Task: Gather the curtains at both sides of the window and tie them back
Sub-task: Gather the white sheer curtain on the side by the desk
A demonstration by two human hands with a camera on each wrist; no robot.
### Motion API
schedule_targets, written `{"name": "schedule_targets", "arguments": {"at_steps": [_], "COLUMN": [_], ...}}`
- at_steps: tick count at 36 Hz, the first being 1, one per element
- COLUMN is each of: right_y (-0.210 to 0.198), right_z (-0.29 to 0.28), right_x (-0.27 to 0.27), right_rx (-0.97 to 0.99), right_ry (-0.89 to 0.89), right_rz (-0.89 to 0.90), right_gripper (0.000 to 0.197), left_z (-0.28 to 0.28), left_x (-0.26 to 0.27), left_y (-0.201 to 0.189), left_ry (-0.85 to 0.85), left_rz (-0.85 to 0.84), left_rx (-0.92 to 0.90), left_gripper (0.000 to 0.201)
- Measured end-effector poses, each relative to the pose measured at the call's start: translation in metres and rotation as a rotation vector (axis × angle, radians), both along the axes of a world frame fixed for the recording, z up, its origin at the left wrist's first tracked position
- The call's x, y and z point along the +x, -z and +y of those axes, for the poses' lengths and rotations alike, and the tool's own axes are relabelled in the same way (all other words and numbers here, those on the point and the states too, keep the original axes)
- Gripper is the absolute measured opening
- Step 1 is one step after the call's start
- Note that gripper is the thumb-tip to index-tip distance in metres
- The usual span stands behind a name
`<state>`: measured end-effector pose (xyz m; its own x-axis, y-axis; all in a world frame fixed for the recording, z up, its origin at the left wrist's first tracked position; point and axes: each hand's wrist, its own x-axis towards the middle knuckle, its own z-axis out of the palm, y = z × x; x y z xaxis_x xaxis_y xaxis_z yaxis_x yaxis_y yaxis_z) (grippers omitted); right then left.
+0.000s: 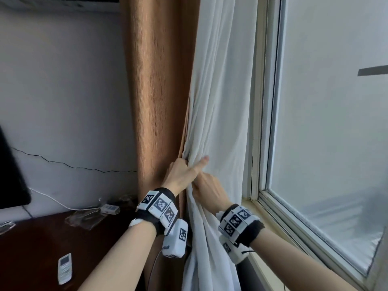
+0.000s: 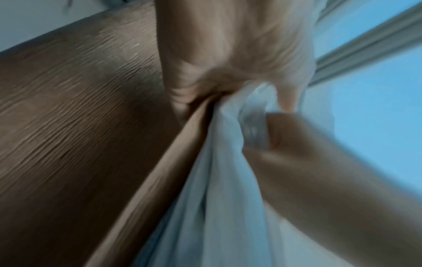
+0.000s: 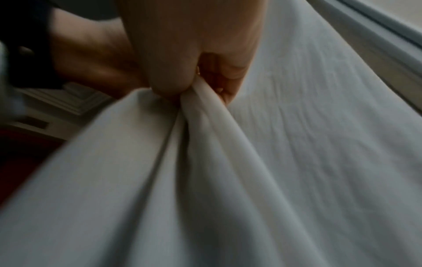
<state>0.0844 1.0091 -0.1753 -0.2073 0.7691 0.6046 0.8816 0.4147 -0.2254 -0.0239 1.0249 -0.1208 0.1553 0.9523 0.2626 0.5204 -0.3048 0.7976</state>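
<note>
A brown textured curtain (image 1: 155,91) hangs left of a white sheer curtain (image 1: 218,101) beside the window. My left hand (image 1: 182,173) grips the gathered edge where both fabrics meet, its forefinger stretched along the white folds. Just below and to the right, my right hand (image 1: 207,189) pinches a bunch of the white sheer. In the left wrist view the left hand (image 2: 219,75) clutches white fabric (image 2: 219,180) next to the brown curtain (image 2: 80,117). The right wrist view shows the right hand (image 3: 182,72) squeezing white folds (image 3: 205,162). No tieback is visible.
The window frame (image 1: 266,122) and sill (image 1: 279,219) stand right of the curtains. A dark wooden desk (image 1: 42,238) at lower left holds a white remote (image 1: 65,267), plastic packaging (image 1: 88,217) and cables. A dark screen (image 1: 10,175) sits at far left.
</note>
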Motion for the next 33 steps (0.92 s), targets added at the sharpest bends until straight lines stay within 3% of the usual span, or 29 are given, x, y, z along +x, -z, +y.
{"name": "schedule_targets", "arguments": {"at_steps": [4, 10, 14, 16, 18, 21, 23, 25, 27, 29, 33], "right_y": [0.002, 0.009, 0.017, 0.021, 0.025, 0.034, 0.034, 0.030, 0.027, 0.025, 0.030], "right_z": [-0.002, 0.005, 0.025, 0.047, 0.067, 0.096, 0.106, 0.109, 0.115, 0.116, 0.127], "right_x": [0.000, 0.031, 0.077, 0.103, 0.116, 0.114, 0.098, 0.075, 0.056, 0.045, 0.039], "right_rx": [0.058, -0.108, -0.200, -0.225, -0.454, -0.737, -0.866, -0.885, -0.818, -0.820, -0.885], "right_ry": [-0.138, -0.269, -0.133, 0.029, 0.052, -0.005, -0.094, -0.144, -0.081, -0.124, -0.041], "right_rz": [0.017, 0.108, 0.805, 0.988, 1.081, 1.186, 1.255, 1.148, 1.235, 1.380, 1.280], "right_gripper": [0.006, 0.021, 0.025, 0.024, 0.049, 0.074, 0.065, 0.036, 0.026, 0.036, 0.048], "left_z": [0.000, 0.013, 0.024, 0.029, 0.034, 0.035, 0.036, 0.039, 0.043, 0.044, 0.048], "left_x": [0.005, -0.003, -0.010, -0.013, -0.014, -0.011, -0.008, -0.004, -0.002, -0.001, -0.003], "left_y": [0.001, -0.001, 0.005, 0.006, 0.007, 0.007, 0.006, 0.006, 0.006, 0.007, 0.008], "left_ry": [-0.156, -0.183, -0.133, -0.102, -0.078, -0.073, -0.065, -0.046, -0.028, -0.034, -0.033], "left_rz": [0.030, 0.160, 0.207, 0.194, 0.177, 0.173, 0.179, 0.168, 0.156, 0.158, 0.149], "left_rx": [0.093, 0.172, 0.227, 0.223, 0.201, 0.169, 0.150, 0.137, 0.131, 0.129, 0.141], "left_gripper": [0.064, 0.049, 0.048, 0.045, 0.045, 0.050, 0.051, 0.048, 0.045, 0.045, 0.044]}}
